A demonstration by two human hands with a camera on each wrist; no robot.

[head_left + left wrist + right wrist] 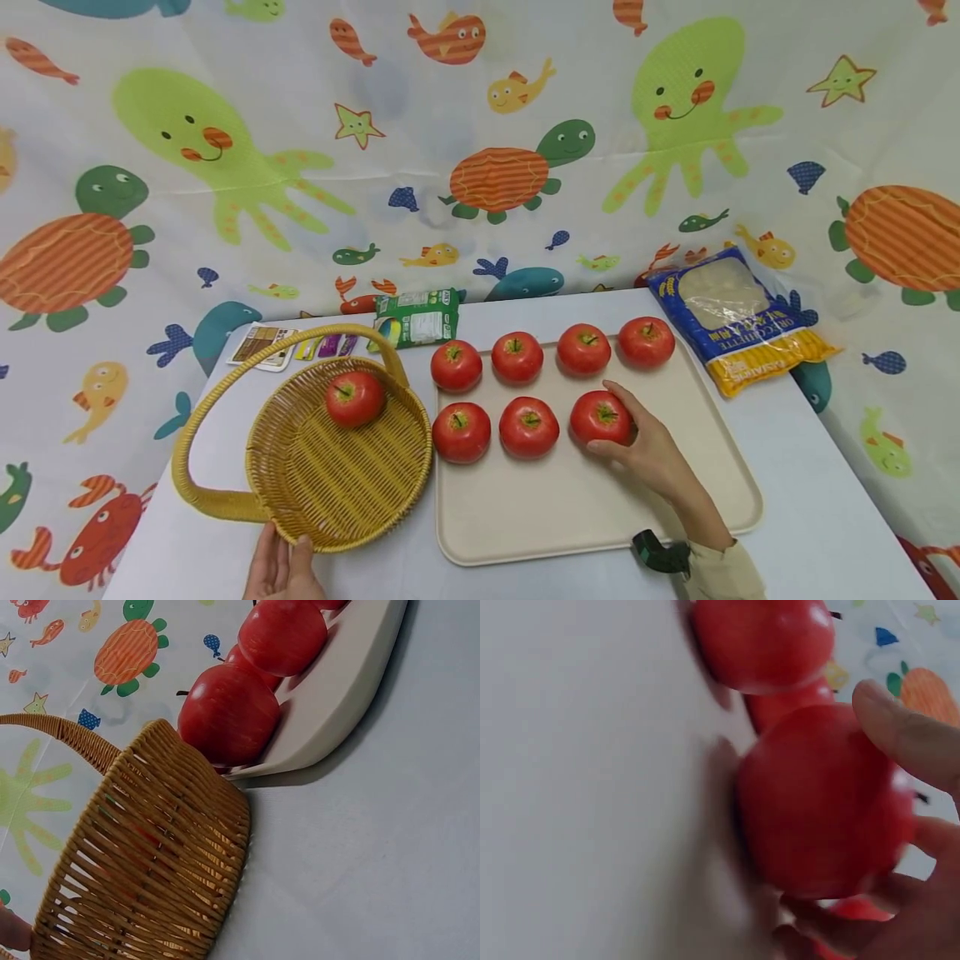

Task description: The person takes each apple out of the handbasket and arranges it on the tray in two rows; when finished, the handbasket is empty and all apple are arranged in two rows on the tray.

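Observation:
My right hand [648, 446] grips a red apple [600, 418] on the beige tray [570, 517], thumb on the near side and fingers round the far side. In the right wrist view, that apple [821, 802] sits between thumb and fingers, close to the tray surface. At the lower left, my left hand [283, 571] holds the near rim of a round wicker basket [341, 483] beside its handle. One red apple [356, 398] lies inside the basket. Just a fingertip [13, 930] of the left hand shows at the basket's edge in the left wrist view.
Several other apples [529, 427] stand in two rows on the tray, right of the basket. Behind the basket lie a green packet [417, 318] and some small flat packs [326, 346]. A blue and yellow bag [738, 321] lies at the tray's right, before a patterned cloth [420, 108].

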